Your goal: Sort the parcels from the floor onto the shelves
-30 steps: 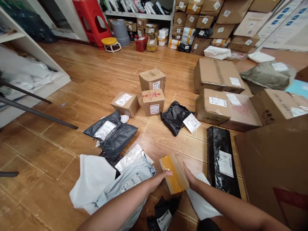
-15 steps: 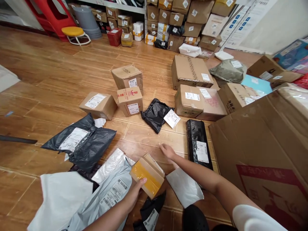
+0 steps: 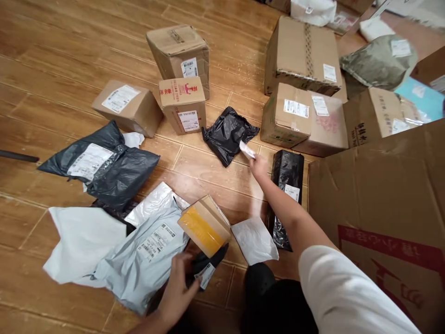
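Note:
My right hand (image 3: 259, 166) is stretched forward, its fingers pinched on the white label (image 3: 246, 149) at the near corner of a crumpled black bag (image 3: 225, 133). My left hand (image 3: 177, 287) is low and near me. Its fingers and thumb are closed on a small black packet (image 3: 208, 266) with a white label. Just above that hand a small carton with yellow tape (image 3: 204, 226) rests tilted on a grey mailer bag (image 3: 146, 253). A long black wrapped parcel (image 3: 287, 178) lies under my right forearm.
Several brown cartons stand on the wooden floor ahead, among them a red-printed one (image 3: 183, 104) and a flat one (image 3: 127, 106). Dark bags (image 3: 104, 164) and a white bag (image 3: 81, 241) lie to the left. A large open carton (image 3: 378, 208) fills the right.
My left hand has let go of the yellow-taped carton and dropped onto the small black packet. My right hand has reached forward to the black bag's label. The view has tilted down.

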The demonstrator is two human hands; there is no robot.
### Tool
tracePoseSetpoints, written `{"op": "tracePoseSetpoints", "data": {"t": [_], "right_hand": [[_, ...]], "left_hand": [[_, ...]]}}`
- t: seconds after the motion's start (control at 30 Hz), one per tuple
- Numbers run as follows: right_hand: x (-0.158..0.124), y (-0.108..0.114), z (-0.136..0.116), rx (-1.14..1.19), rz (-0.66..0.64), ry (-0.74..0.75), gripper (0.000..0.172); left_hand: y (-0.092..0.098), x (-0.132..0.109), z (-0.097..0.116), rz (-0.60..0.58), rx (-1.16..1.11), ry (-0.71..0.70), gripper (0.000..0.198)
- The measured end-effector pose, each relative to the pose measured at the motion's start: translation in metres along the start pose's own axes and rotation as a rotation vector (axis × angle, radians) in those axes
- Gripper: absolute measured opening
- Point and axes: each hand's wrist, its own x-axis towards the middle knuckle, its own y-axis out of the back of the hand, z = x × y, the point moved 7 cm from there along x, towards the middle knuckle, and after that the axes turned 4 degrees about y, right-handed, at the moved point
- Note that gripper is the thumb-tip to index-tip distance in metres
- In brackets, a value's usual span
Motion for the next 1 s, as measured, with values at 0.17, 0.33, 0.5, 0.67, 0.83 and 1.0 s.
{"op": "tracePoseSetpoints", "data": {"t": [0.17,0.33,0.5,0.67,0.83,1.0], "right_hand": [[-0.122,0.016,0.067,0.507,-0.014,-0.035,0.028],[-0.202,0.032,0.060,0.546,-0.274,0.172,0.043],[-0.288,-0.012,0.024,0.098,-0.832,0.556,0.034],[-0.308,-0.065,0.037,-0.020,-0.808,0.281,0.087],[-0.303,-0.093,0.053,0.369,-0.563,-0.244,0.137],[-0.329,-0.107,0.048,0.739,-0.786,-0.304,0.061]], "left_hand": [[-0.052,0.000,-0.043,-0.134,0.494,0.113,0.092],[-0.067,0.035,-0.024,-0.273,0.560,-0.019,0.016],[-0.070,0.031,0.009,-0.208,0.319,-0.158,0.017],[-0.086,0.029,0.002,-0.355,-0.325,0.116,0.046],[-0.077,0.031,-0.011,-0.342,-0.459,0.143,0.064],[-0.046,0.033,-0.052,-0.163,-0.424,0.335,0.074]]}}
